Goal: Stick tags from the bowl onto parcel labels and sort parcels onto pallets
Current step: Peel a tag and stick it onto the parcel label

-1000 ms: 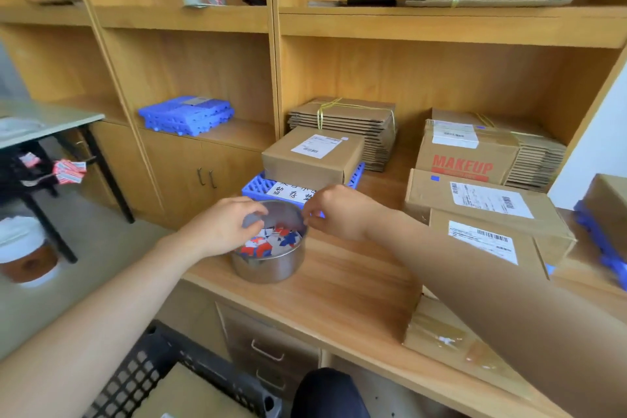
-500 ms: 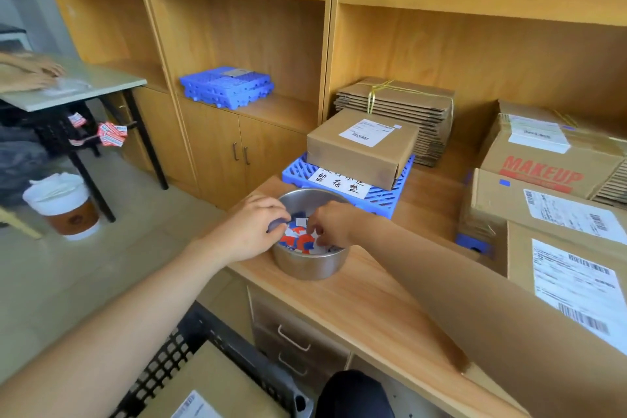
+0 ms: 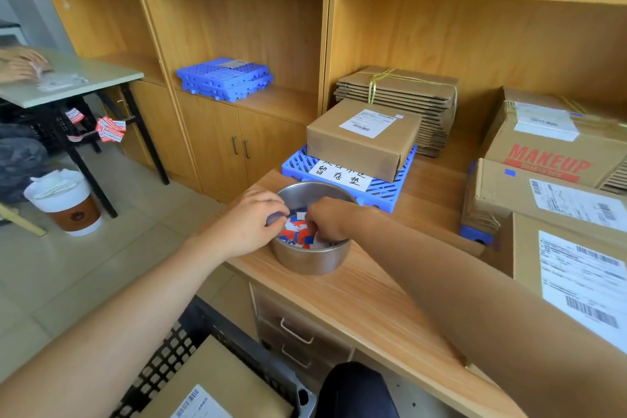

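A steel bowl (image 3: 312,261) stands on the wooden counter (image 3: 366,302), holding several red, blue and white tags (image 3: 294,233). My left hand (image 3: 251,220) grips the bowl's left rim, fingers curled over the edge. My right hand (image 3: 330,219) is down inside the bowl, fingertips curled into the tags and pinching at them; which tag it holds is hidden. Behind the bowl a labelled parcel (image 3: 363,142) lies on a blue pallet (image 3: 383,190) with a handwritten sign. Two more labelled parcels (image 3: 549,200) (image 3: 576,268) sit at the right.
A black crate (image 3: 200,332) below the counter holds another labelled parcel (image 3: 217,380). Spare blue pallets (image 3: 225,78) are stacked on the shelf. Bundled flat cardboard (image 3: 407,88) and a MAKEUP box (image 3: 543,153) stand at the back. Another person's table (image 3: 74,78) and a cup-shaped bin (image 3: 64,204) are left.
My right hand has dropped from the bowl's far rim down into the tags. My left hand stays on the rim. The view has swung to the left and closer.
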